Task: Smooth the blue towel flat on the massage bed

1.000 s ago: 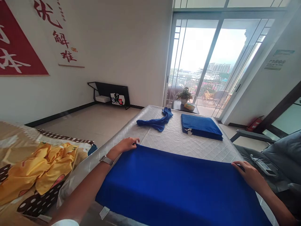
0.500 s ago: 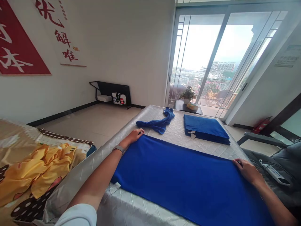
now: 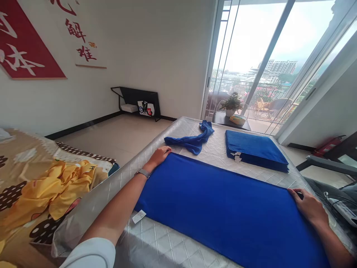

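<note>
A blue towel (image 3: pixel 223 208) lies spread across the plastic-covered mattress (image 3: pixel 156 238), a white tag at its near left corner. At its far left corner, my left hand (image 3: pixel 159 156) pinches the edge. My right hand (image 3: pixel 308 206) grips the far right corner between thumb and fingers. Beyond the towel sits a neat stack of folded blue towels (image 3: pixel 255 149) with white tags showing. Left of that stack, a crumpled blue cloth (image 3: pixel 192 141) rests on the mattress.
On the left is a patterned bedspread (image 3: pixel 25 156) with a bunched yellow cloth (image 3: pixel 67 182). A dark armchair (image 3: pixel 331 167) with a power strip (image 3: pixel 344 212) stands at the right. Past the mattress, a small table (image 3: pixel 223 121) holds a potted plant (image 3: pixel 231 104).
The view has tilted down and turned slightly left, so most things appear shifted. Both hands stay at the towel's far corners, and the towel looks flat as before.
</note>
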Demonstrator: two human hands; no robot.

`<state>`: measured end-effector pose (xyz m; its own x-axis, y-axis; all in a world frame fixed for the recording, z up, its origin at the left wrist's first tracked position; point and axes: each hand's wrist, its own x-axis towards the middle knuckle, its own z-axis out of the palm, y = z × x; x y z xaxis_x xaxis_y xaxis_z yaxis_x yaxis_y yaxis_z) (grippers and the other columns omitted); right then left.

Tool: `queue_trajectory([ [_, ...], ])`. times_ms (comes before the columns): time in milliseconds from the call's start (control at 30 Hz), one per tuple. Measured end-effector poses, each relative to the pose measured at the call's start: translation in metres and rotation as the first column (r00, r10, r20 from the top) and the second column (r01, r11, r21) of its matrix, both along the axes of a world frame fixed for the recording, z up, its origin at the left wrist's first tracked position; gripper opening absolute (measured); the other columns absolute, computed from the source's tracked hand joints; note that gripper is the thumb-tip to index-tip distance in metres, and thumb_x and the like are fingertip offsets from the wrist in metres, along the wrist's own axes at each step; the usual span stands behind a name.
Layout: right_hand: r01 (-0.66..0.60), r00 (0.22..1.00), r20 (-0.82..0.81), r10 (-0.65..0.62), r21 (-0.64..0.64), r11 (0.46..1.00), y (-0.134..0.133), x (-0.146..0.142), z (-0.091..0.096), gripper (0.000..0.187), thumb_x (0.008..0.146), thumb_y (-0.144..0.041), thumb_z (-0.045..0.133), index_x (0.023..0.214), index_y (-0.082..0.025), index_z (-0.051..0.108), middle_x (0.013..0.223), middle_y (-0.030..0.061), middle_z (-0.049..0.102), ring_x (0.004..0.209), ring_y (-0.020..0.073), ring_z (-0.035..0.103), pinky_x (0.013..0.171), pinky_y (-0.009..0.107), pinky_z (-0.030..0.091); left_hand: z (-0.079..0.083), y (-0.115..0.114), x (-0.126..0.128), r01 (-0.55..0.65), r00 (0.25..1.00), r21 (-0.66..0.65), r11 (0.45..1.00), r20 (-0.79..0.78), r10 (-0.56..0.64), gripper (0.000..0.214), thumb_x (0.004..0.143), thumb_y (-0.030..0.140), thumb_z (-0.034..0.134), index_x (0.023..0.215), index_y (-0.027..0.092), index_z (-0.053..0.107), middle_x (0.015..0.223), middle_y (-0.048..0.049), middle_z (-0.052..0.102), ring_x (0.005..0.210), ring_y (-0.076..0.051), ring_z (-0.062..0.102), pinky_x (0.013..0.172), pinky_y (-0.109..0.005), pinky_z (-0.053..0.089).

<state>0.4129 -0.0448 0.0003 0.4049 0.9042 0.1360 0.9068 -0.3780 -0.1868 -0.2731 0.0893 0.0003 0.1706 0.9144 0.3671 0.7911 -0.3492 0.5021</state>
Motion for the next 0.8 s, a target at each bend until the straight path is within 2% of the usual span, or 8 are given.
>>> queue_trajectory([
  [133,0.0,1.0,0.019,0.001,-0.042,0.999,0.003,0.001,0.004,0.063,0.092,-0.065,0.026,0.112,-0.025,0.07,0.107,0.0181,0.07,0.093,0.034,0.067,0.073,0.042,0.049,-0.001,0.0,0.003,-0.023,1.0,0.028,0.999,-0.006,0.023,0.019,0.093,0.03,0.051,0.097,0.02,0.067,0.101,-0.0062,0.068,0.097,-0.022,0.064,0.092,-0.034,0.047],
  [300,0.044,0.959,0.281,-0.03,-0.045,0.998,-0.003,-0.034,0.026,0.055,0.096,-0.048,0.027,0.115,-0.022,0.072,0.119,0.0214,0.064,0.106,0.0375,0.061,0.081,0.047,0.046,-0.003,0.0,0.003,-0.029,0.999,0.018,0.999,-0.04,0.03,0.019,0.094,0.028,0.051,0.098,0.019,0.067,0.1,-0.0067,0.068,0.092,-0.022,0.064,0.088,-0.033,0.048],
  [400,-0.053,0.921,0.384,0.058,-0.025,0.998,-0.006,-0.08,0.039,0.052,0.097,-0.033,0.026,0.12,-0.017,0.07,0.124,0.0204,0.062,0.11,0.0366,0.059,0.087,0.046,0.046,-0.004,0.001,0.003,-0.019,0.998,0.036,0.999,-0.063,0.021,0.019,0.094,0.026,0.05,0.1,0.019,0.067,0.101,-0.0069,0.069,0.091,-0.021,0.065,0.087,-0.032,0.049],
  [467,-0.156,0.909,0.389,0.153,-0.024,0.987,-0.006,-0.12,0.043,0.049,0.097,-0.032,0.03,0.123,-0.016,0.068,0.128,0.0179,0.062,0.111,0.035,0.059,0.091,0.045,0.047,-0.004,0.001,0.004,-0.009,0.997,0.053,0.999,-0.082,0.013,0.019,0.094,0.023,0.049,0.099,0.019,0.067,0.101,-0.0066,0.069,0.092,-0.021,0.065,0.087,-0.032,0.05],
  [533,-0.289,0.903,0.327,0.277,-0.014,0.957,-0.003,-0.162,0.041,0.046,0.097,-0.034,0.034,0.126,-0.018,0.066,0.133,0.0139,0.061,0.116,0.0313,0.058,0.097,0.043,0.047,-0.004,0.001,0.004,0.004,0.995,0.067,0.998,-0.097,0.003,0.02,0.094,0.021,0.048,0.098,0.02,0.067,0.099,-0.006,0.069,0.094,-0.021,0.065,0.088,-0.033,0.05],
  [633,-0.468,0.864,0.209,0.458,0.001,0.884,0.004,-0.219,0.031,0.05,0.1,-0.038,0.031,0.132,-0.015,0.062,0.138,0.0127,0.06,0.124,0.0266,0.056,0.108,0.039,0.041,-0.003,-0.001,0.005,0.02,0.994,0.078,0.997,-0.11,-0.011,0.021,0.094,0.019,0.046,0.096,0.02,0.067,0.098,-0.0057,0.069,0.094,-0.021,0.065,0.088,-0.034,0.05],
  [700,-0.53,0.838,0.148,0.525,-0.003,0.848,0.008,-0.247,0.022,0.056,0.101,-0.042,0.027,0.14,-0.013,0.055,0.146,0.0117,0.054,0.135,0.0243,0.048,0.115,0.037,0.034,-0.004,-0.002,0.005,0.029,0.992,0.085,0.996,-0.125,-0.019,0.022,0.094,0.018,0.046,0.095,0.02,0.068,0.098,-0.0059,0.069,0.095,-0.022,0.065,0.089,-0.034,0.05],
  [800,-0.523,0.843,0.103,0.528,-0.071,0.849,0.013,-0.271,0.01,0.065,0.102,-0.047,0.022,0.152,-0.009,0.039,0.158,0.0106,0.038,0.148,0.0243,0.028,0.122,0.041,0.022,-0.005,-0.003,0.003,0.035,0.988,0.095,0.995,-0.151,-0.02,0.022,0.094,0.018,0.046,0.094,0.02,0.069,0.098,-0.0067,0.07,0.096,-0.022,0.065,0.09,-0.035,0.05],
])
